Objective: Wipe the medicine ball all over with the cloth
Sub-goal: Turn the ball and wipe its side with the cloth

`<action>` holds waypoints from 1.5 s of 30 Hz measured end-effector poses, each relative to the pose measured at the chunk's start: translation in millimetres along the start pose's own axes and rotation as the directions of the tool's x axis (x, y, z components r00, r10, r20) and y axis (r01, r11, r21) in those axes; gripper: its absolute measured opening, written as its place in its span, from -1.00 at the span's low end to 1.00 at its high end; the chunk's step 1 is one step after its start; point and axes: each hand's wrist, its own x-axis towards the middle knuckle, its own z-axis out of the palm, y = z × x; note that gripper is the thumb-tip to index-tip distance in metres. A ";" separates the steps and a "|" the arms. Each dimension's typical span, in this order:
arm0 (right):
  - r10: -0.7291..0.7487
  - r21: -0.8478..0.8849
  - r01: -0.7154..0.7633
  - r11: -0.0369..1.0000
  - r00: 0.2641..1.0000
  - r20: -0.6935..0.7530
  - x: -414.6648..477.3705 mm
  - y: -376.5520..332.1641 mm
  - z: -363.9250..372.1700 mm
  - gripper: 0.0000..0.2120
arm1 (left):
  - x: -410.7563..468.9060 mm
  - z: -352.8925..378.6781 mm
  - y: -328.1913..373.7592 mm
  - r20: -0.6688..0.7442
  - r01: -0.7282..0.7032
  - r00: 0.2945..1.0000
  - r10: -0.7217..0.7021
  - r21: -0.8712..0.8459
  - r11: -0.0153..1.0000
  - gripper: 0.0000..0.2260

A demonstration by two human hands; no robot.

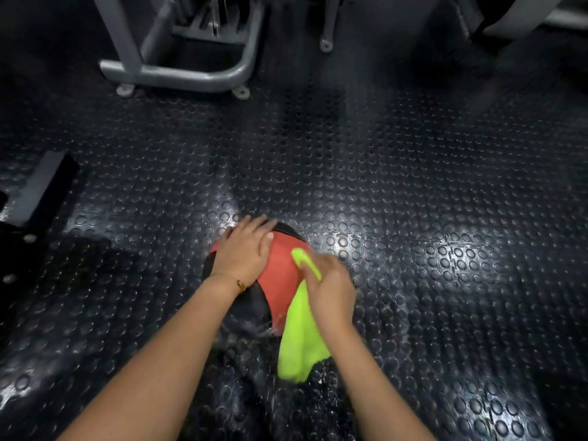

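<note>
1. Far left of the left hand, a dark flat object [38, 192] is cut off by the frame edge and too dim to identify.
2. The left hand [243, 253] lies spread with straight fingers, pressing flat on top of the red-and-black round textured medicine ball [280, 275] and hiding its upper left side.
3. The medicine ball rests on the black studded rubber floor [413, 186], beneath the left hand and just left of the right hand. Its near underside is blurred.
4. The lime-green soft fabric cloth [302, 342] hangs below the right hand, against the ball's right side.
5. The right hand [331, 291] grips the cloth with curled fingers. Its fingertips are lost in fabric and blur.
</note>
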 end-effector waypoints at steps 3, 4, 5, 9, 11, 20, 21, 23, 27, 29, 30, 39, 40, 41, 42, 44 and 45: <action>0.176 0.044 -0.176 0.983 0.984 -0.007 22.0 5.9 2.7 -0.71 | -9.8 4.5 -1.9 -0.010 -0.023 1.000 0.024 0.095 0.995 -0.55; 0.121 0.041 -0.119 0.992 0.992 -0.032 14.6 3.6 4.0 -0.72 | -11.5 6.0 -0.7 -0.048 -0.017 0.999 0.024 0.126 0.992 -0.51; 0.026 0.026 -0.025 0.999 0.998 -0.065 2.5 0.2 6.7 -0.73 | -11.8 7.4 0.8 -0.076 -0.009 0.997 0.021 0.147 0.989 -0.49; -0.088 0.060 0.093 0.994 0.993 -0.080 -13.8 2.4 5.9 -0.72 | -7.3 7.8 0.1 -0.080 -0.010 0.997 0.023 0.152 0.988 -0.49; 0.214 0.150 -0.209 0.966 0.977 -0.018 13.3 10.6 1.5 -0.71 | -9.2 8.2 0.1 -0.071 -0.020 0.997 0.032 0.166 0.986 -0.49; 0.144 0.190 -0.135 0.972 0.989 -0.037 -8.8 32.0 10.8 -0.74 | -2.4 13.8 4.0 -0.190 0.169 0.971 -0.148 0.100 0.980 -0.55; 0.261 0.195 -0.255 0.947 0.965 -0.005 0.5 36.8 9.5 -0.73 | -2.7 15.9 6.2 -0.210 0.234 0.954 -0.213 0.082 0.969 -0.59; 0.299 0.180 -0.296 0.938 0.954 0.012 4.4 38.8 7.0 -0.75 | -4.1 20.5 14.6 -0.215 0.361 0.916 -0.340 0.067 0.930 -0.62; 0.028 0.185 -0.015 0.983 0.998 -0.065 -20.0 28.2 8.3 -0.77 | -0.4 13.5 18.2 -0.175 0.428 0.898 -0.404 0.130 0.894 -0.58; 0.130 0.176 -0.122 0.977 0.991 -0.036 -4.3 32.0 6.3 -0.73 | -3.5 12.7 8.9 -0.130 0.222 0.971 -0.201 0.181 0.958 -0.55; 0.208 0.144 -0.203 0.969 0.978 -0.021 8.8 32.6 4.9 -0.71 | -5.5 12.4 5.6 -0.093 0.112 0.991 -0.096 0.180 0.977 -0.52; 0.149 0.230 -0.123 0.965 0.984 -0.097 1.5 34.1 10.7 -0.72 | -9.5 23.5 20.5 -0.137 0.031 0.991 -0.001 0.219 0.975 -0.32; 0.272 0.231 -0.252 0.940 0.961 -0.058 14.8 38.5 7.9 -0.71 | -10.0 25.7 23.7 -0.143 0.046 0.990 -0.013 0.230 0.972 -0.33; 0.349 0.209 -0.337 0.918 0.937 -0.025 24.2 39.2 4.1 -0.72 | -11.2 28.0 27.8 -0.149 0.068 0.988 -0.033 0.242 0.968 -0.35; 0.347 0.184 -0.335 0.924 0.937 -0.034 27.9 37.2 2.1 -0.73 | -11.4 30.1 32.4 -0.145 0.093 0.988 -0.056 0.256 0.962 -0.38; 0.183 0.206 -0.164 0.965 0.980 -0.076 15.9 28.8 0.2 -0.75 | -9.1 29.9 42.7 -0.122 0.141 0.986 -0.109 0.295 0.945 -0.42; 0.071 0.214 -0.051 0.976 0.994 -0.088 2.7 25.1 -0.4 -0.74 | -6.8 28.9 46.2 -0.103 0.158 0.986 -0.132 0.309 0.938 -0.41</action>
